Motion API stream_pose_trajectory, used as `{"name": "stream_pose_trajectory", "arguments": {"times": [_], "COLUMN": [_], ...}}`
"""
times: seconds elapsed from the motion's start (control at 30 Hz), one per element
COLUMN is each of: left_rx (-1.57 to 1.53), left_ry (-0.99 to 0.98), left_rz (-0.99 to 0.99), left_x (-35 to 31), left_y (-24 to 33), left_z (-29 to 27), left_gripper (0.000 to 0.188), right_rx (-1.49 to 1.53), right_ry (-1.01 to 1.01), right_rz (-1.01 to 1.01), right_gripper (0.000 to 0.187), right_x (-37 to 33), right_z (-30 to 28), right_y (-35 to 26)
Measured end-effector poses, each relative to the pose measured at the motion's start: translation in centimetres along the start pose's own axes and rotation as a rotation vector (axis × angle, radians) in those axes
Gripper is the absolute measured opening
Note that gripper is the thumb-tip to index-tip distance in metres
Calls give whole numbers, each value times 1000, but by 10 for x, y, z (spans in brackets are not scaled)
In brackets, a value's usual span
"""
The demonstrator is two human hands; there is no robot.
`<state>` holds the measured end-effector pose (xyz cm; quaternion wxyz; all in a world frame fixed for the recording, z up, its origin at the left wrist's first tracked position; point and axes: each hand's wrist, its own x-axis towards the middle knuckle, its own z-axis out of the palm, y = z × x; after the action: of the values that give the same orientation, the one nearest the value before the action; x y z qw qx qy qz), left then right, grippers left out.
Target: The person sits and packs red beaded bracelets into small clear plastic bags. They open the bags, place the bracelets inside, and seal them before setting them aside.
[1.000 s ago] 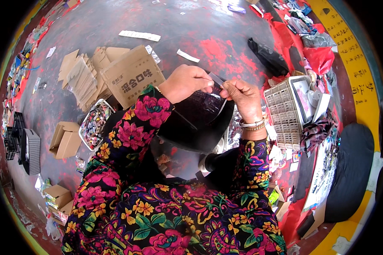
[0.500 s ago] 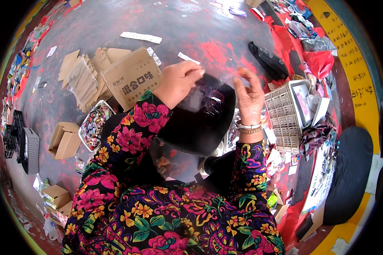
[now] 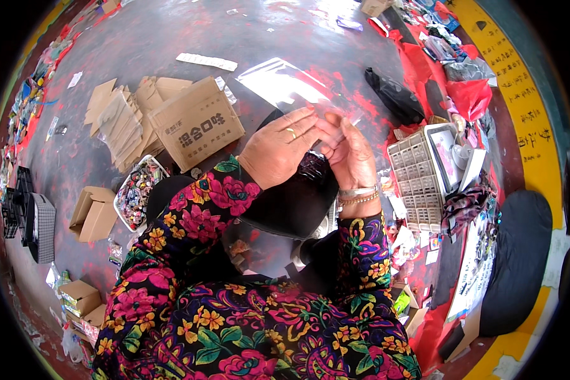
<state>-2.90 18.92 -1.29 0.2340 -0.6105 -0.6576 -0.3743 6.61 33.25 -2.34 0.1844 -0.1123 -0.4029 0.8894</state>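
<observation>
A thin, clear plastic sheet or bag (image 3: 278,79), shiny with reflected light, stretches forward from my fingers. My left hand (image 3: 280,151) has its fingers straight and pressed together on the plastic, a ring showing on one finger. Facing it, my right hand (image 3: 353,155) pinches the same plastic near the fingertips. The fingertips of both hands almost meet. Below them is a glossy black seat-like surface (image 3: 285,206), with something in clear, crinkled wrapping (image 3: 313,166) on it, partly hidden by my hands.
Flattened cardboard (image 3: 120,123) and a printed carton (image 3: 196,123) lie to the left, near a white basket of small colourful items (image 3: 142,190) and an open box (image 3: 93,214). On the right stand a slatted plastic crate (image 3: 415,183) and a black bag (image 3: 396,95).
My hands have come together from a wide gap, the left turning palm-down and the right moving inward. The clear plastic now shows as a bright sheet beyond them.
</observation>
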Motion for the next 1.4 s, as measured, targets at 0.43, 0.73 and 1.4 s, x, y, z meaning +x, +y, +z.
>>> {"name": "stream_pose_trajectory", "arguments": {"times": [0.43, 0.73, 1.4], "left_rx": [-208, -813, -1198], "left_ry": [-83, -464, -285], "left_rz": [-252, -666, -934], "left_x": [-9, -10, -9], "left_y": [-9, -24, -24], "left_z": [8, 8, 9], "left_gripper": [37, 24, 16], "right_rx": [-815, -996, -773], "right_ry": [106, -181, -68], "right_rz": [-147, 7, -72], "right_gripper": [19, 13, 12], "right_x": [-6, -16, -15], "right_z": [-13, -15, 4], "right_y": [-1, -15, -15]}}
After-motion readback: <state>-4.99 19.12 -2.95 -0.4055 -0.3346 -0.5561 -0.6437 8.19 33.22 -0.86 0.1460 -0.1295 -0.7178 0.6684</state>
